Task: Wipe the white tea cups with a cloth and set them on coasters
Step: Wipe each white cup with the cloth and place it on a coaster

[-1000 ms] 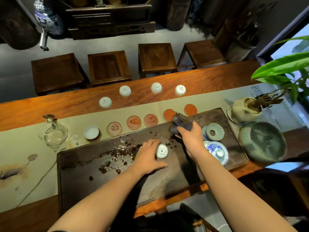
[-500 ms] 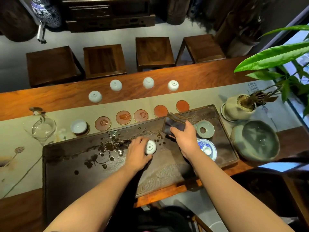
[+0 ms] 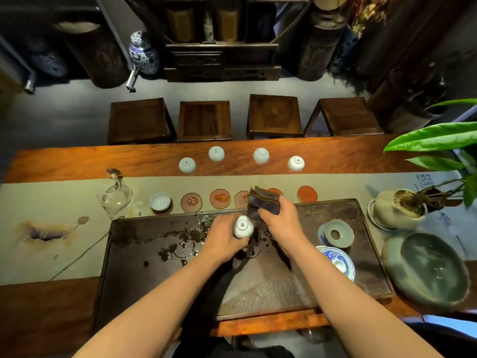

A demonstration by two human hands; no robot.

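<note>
My left hand (image 3: 225, 236) grips a white tea cup (image 3: 243, 226), lifted off the dark wet tea tray (image 3: 154, 275) with its foot turned toward me. My right hand (image 3: 280, 220) holds a folded dark blue cloth (image 3: 263, 202) right beside the cup. Behind the tray runs a row of round coasters (image 3: 191, 202); the leftmost one carries an upright white cup (image 3: 160, 201), and the cloth hides part of the row. Several more white cups (image 3: 216, 153) stand upside down on the wooden table farther back.
A glass pitcher (image 3: 114, 197) stands left of the coasters. On the tray's right are a green strainer ring (image 3: 338, 232) and a blue-and-white lid (image 3: 339, 262). A large green bowl (image 3: 428, 270) and a potted plant (image 3: 397, 208) sit at the right. Stools (image 3: 204, 120) line the far side.
My left hand has lifted the cup off the tray and tilted it. My right hand has brought the cloth close to it. The camera has tilted up.
</note>
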